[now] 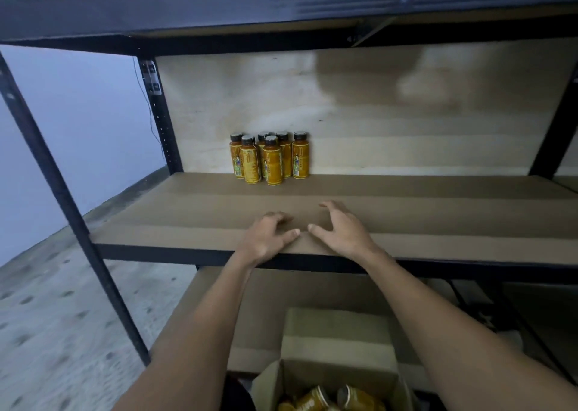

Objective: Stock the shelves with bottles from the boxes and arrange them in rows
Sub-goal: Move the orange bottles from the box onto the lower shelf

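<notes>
Your left hand [266,238] and right hand [341,229] hover over the front edge of the shelf [187,216], thumbs nearly touching, fingers loosely spread and holding nothing. At least 6 upright bottles [270,158] cluster at the shelf's back edge, straight ahead of your fingers and well apart. The box [312,376] sits below, between your forearms. Its bottles [316,398] lie tilted, so you will probably have to reach down and back.

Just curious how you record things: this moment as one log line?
left hand: empty, over shelf front | right hand: empty, beside it | bottles: upright cluster at shelf back | box: open below, more inside
</notes>
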